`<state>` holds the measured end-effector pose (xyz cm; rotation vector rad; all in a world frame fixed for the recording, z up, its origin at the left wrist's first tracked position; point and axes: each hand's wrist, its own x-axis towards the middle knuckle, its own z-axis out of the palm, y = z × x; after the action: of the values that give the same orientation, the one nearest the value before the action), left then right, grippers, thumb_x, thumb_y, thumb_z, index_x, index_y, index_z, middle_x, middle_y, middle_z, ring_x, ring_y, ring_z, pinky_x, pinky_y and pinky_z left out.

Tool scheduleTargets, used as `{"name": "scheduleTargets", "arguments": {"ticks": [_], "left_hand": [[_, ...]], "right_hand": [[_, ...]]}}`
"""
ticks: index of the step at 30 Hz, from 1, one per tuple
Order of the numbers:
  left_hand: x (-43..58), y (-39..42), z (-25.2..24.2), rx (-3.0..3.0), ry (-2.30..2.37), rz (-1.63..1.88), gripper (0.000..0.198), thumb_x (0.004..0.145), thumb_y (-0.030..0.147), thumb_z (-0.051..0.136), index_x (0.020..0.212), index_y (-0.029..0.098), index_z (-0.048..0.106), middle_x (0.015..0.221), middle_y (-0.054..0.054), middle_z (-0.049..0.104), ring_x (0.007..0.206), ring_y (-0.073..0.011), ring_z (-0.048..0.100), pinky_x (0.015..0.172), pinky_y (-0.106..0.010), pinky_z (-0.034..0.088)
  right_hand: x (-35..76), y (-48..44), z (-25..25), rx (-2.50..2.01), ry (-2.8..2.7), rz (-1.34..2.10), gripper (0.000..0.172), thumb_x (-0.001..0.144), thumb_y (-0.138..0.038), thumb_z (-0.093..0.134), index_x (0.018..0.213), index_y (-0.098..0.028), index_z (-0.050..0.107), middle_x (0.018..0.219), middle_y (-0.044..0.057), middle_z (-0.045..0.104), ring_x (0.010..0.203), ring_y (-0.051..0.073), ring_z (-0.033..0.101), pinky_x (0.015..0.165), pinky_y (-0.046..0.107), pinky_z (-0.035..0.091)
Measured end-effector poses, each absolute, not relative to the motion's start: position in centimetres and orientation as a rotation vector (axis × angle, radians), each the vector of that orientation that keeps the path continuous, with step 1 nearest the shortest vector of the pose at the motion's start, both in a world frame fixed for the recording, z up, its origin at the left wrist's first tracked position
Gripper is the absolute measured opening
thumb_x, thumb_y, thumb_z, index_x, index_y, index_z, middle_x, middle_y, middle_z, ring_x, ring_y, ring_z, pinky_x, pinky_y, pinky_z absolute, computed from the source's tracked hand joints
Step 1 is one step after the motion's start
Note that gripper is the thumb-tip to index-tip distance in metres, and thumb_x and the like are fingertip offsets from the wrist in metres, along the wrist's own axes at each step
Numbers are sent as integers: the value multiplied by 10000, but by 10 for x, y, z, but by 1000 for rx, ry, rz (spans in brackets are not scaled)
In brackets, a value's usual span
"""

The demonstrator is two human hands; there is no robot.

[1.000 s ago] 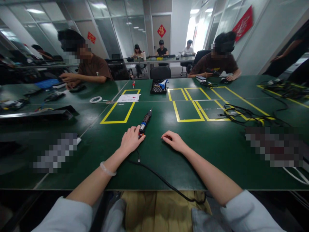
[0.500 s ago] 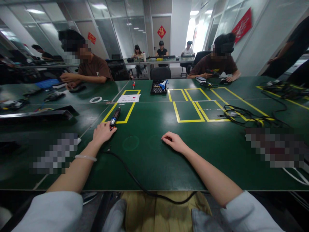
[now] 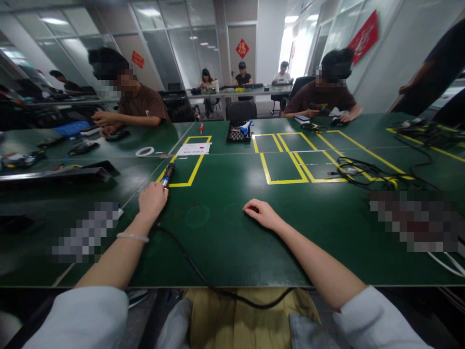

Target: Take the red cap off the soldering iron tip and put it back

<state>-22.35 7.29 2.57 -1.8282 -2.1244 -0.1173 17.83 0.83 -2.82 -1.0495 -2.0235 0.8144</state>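
My left hand (image 3: 153,198) is wrapped round the near end of a black electric screwdriver (image 3: 168,175) with a blue and silver band. The tool points away from me, its far part over the lower left corner of a yellow taped rectangle. A black cable (image 3: 189,256) runs from beside that hand over the table's front edge to my lap. My right hand (image 3: 264,213) rests on the green table (image 3: 225,261), fingers loosely curled with thumb and index close together. Nothing shows in its grasp, and no object touches it.
A white paper (image 3: 195,149), a tape roll (image 3: 144,151) and a red screwdriver (image 3: 201,128) lie farther back. Beyond stands a black tray (image 3: 238,132). Tangled cables (image 3: 363,170) lie at right. Two people sit across the table; blurred-out patches cover both sides.
My left fingers have closed further round the electric screwdriver, and hand and tool have shifted slightly left. The right hand stays where it was.
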Motion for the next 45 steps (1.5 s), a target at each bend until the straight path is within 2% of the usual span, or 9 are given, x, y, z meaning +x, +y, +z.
{"name": "scheduleTargets", "arguments": {"ticks": [5,9,11,15,17,22,28,37,45], "left_hand": [[-188,74,34,-2005,-2221,-434,356,895,401,413,1051,132,586,990,-159,661,929,-297,623,828,-400,453],[-115,59,32,-2726,-2204,-1117,350,881,456,449,987,154,590,840,-57,664,780,-177,628,783,-305,472],[-77,46,30,-3051,-2080,-1271,365,862,468,485,963,140,611,783,-38,631,712,-150,592,731,-286,468],[-29,20,21,-3454,-1964,-1396,405,848,440,552,1125,144,559,780,-7,600,676,-116,553,677,-258,448],[-20,14,13,-3587,-1901,-1432,441,844,442,575,1166,145,520,761,7,588,662,-106,539,663,-247,438],[-22,13,-2,-3616,-1877,-1447,403,870,444,556,1133,143,507,706,19,571,659,-110,541,677,-255,440],[-26,12,0,-3523,-1861,-1522,287,826,396,627,953,149,553,896,-23,601,793,-118,574,749,-254,441],[-29,13,-4,-3476,-1794,-1477,292,842,395,607,990,153,542,945,-48,613,843,-138,594,783,-278,460],[-26,4,3,-3385,-1699,-1273,304,879,421,546,1078,191,533,908,-35,662,837,-160,633,825,-312,480]], "right_hand": [[177,8,-25,-1060,-2015,830,135,881,-231,552,900,-165,669,826,27,629,700,127,528,663,248,407],[178,7,-25,-1049,-1999,845,136,877,-238,548,889,-165,662,814,26,625,695,126,527,660,250,409],[178,7,-25,-1023,-1970,895,135,872,-252,556,923,-167,647,810,21,622,689,124,528,655,248,415],[176,5,-24,-918,-1894,1078,292,835,-311,627,1087,-177,562,821,0,618,642,107,514,638,242,433],[175,4,-22,-880,-1893,1102,326,813,-337,661,1076,-180,549,803,-10,606,637,105,511,634,239,432],[172,3,-23,-879,-1930,1085,214,821,-339,649,928,-176,562,703,-29,569,604,106,497,594,231,402],[174,4,-24,-1001,-1911,972,184,797,-298,660,879,-177,548,720,-26,574,612,105,502,599,229,402],[173,4,-20,-984,-1945,884,152,807,-253,638,925,-174,583,791,-4,583,678,113,520,650,238,426],[175,4,-20,-1040,-1869,971,207,871,-370,573,868,-165,598,726,-3,602,642,116,501,619,238,402]]}}
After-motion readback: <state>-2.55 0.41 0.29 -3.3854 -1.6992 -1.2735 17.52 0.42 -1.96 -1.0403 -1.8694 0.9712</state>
